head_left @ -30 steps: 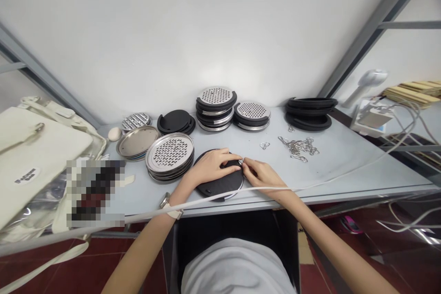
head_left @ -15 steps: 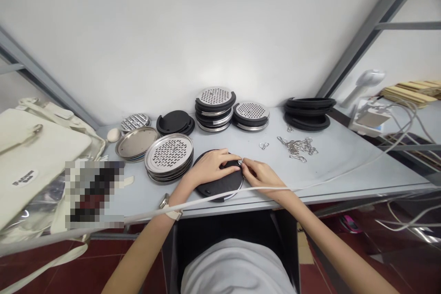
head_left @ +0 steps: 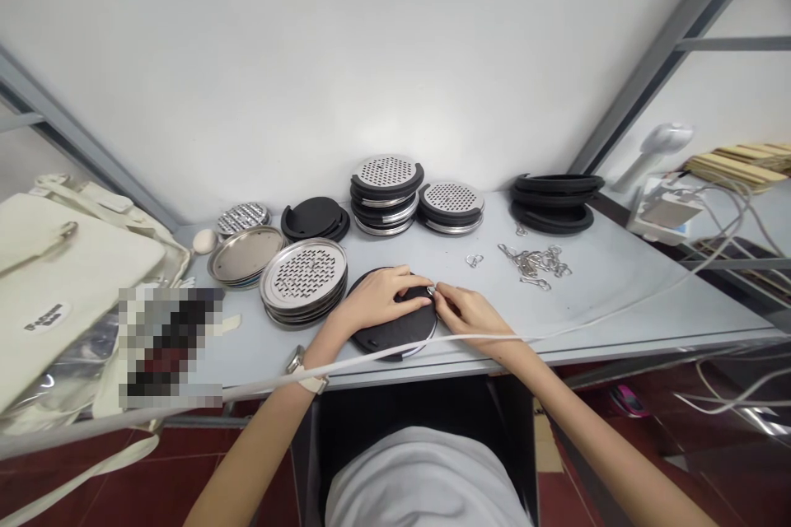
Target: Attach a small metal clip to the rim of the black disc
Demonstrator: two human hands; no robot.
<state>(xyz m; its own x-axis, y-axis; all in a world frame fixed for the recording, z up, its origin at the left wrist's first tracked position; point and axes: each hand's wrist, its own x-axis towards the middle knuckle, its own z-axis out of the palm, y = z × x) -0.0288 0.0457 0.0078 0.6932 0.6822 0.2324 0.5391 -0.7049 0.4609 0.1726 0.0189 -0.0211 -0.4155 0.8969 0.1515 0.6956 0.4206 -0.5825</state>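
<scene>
A black round disc (head_left: pixel 389 333) with a pale rim along its right side lies near the table's front edge. Across its top rests my left hand (head_left: pixel 383 296), thumb and index finger reaching to a small metal clip (head_left: pixel 431 291) at the disc's upper right edge. My right hand (head_left: pixel 466 311) pinches at that clip from the right; its fingertips partly cover it. Left of my left hand stands a stack of perforated metal grater discs (head_left: pixel 304 276). Several wire clips (head_left: pixel 536 263) lie loose on the table to the right, with a single clip (head_left: pixel 474 260) nearer my hands.
Along the wall stand stacks of black-rimmed grater discs (head_left: pixel 386 198), black discs (head_left: pixel 314 218) and black rings (head_left: pixel 552 206). Plain metal discs (head_left: pixel 247 254) sit at left beside a cream bag (head_left: pixel 67 263). A white cable (head_left: pixel 556 335) crosses in front of the table (head_left: pixel 618 296).
Both hands keep their place on the disc and clip. The view has shifted very slightly; nothing else has visibly moved.
</scene>
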